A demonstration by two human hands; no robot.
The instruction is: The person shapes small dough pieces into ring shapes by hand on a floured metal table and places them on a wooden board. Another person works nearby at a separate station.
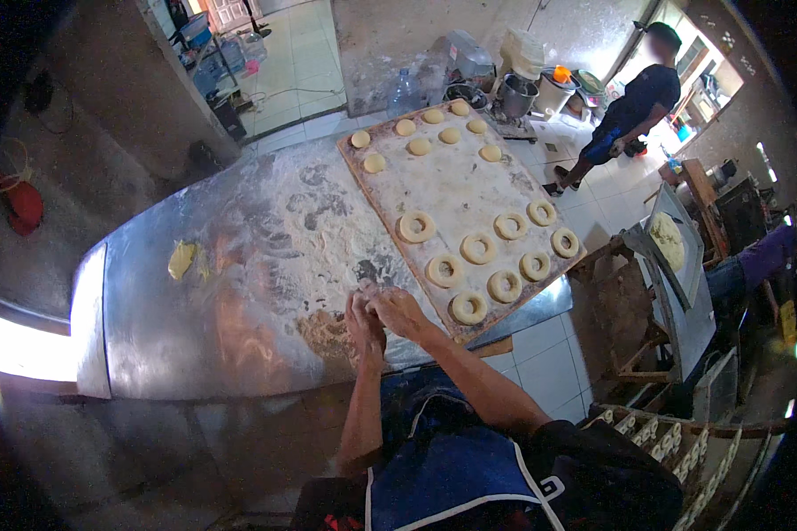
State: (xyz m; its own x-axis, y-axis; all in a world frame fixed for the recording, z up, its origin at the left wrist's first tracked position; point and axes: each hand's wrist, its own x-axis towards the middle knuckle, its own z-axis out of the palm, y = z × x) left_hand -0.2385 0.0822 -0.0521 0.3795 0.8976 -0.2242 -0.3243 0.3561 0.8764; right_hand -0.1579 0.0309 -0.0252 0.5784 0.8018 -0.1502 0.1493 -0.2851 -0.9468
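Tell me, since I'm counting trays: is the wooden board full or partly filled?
Partly filled. The wooden board has dough rounds at its far end, rings at its near end, and a bare floured middle.

One clear plastic water bottle (405, 91) stands at the far end of the floured desk (195, 301); its label is unreadable.

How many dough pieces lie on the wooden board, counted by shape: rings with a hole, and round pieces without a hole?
On the wooden board:
Ring-shaped dough pieces: 8
Round dough pieces without a hole: 8
Total: 16

The left hand and right hand are pressed together over the floured table; anything between them is hidden and not counted.
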